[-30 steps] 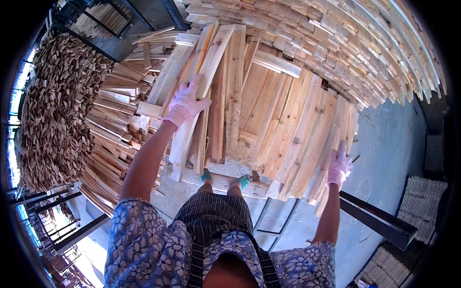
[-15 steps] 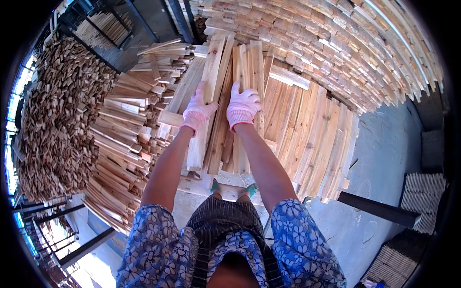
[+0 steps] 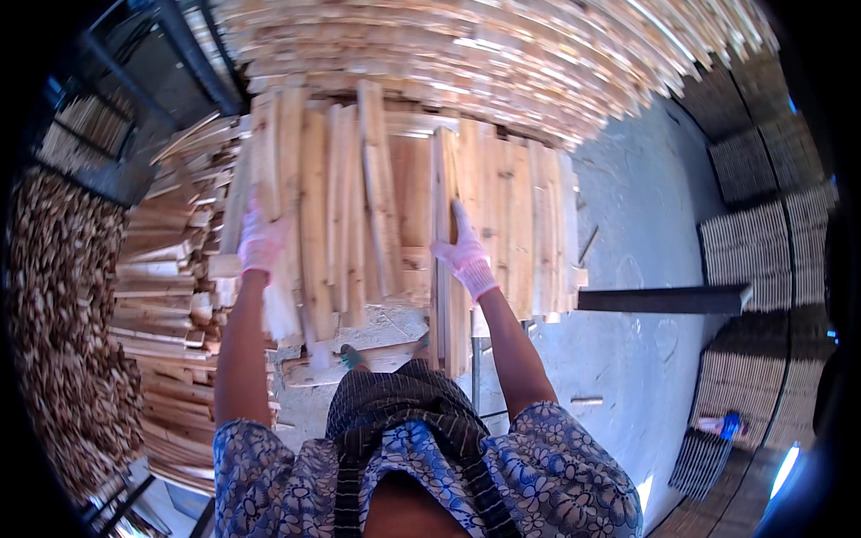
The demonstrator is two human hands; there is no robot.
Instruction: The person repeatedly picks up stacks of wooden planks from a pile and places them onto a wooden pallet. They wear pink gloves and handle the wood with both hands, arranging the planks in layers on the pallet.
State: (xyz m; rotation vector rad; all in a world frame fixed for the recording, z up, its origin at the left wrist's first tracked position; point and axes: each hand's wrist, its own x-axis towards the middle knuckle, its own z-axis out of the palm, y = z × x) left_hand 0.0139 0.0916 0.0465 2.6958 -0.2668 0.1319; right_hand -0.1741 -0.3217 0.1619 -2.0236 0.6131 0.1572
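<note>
My left hand (image 3: 262, 244), in a pinkish-white knit glove, is on a pale wooden board (image 3: 264, 134) at the left of the stack. Motion blurs its fingers, which look closed around the board's edges. In a matching glove, my right hand (image 3: 465, 254) grips a few narrow wooden slats (image 3: 442, 170), standing a little above the other boards, with their near ends toward my body. Between my hands lie several loose boards (image 3: 314, 206), some askew. One slat (image 3: 378, 179) rests at a slant beside a gap in the top layer.
Farther off rises a tall stack of planks (image 3: 430, 54). On the left are loosely piled offcuts (image 3: 161, 314) and a big heap of wood pieces (image 3: 63, 332). A dark beam (image 3: 664, 299) juts out at right over the grey floor (image 3: 628, 215). Bundled slat stacks (image 3: 749, 260) stand beyond.
My hands have moved apart, the right one carrying slats to the right. The boards between them are now spread out. My view has turned and shifted to the right.
</note>
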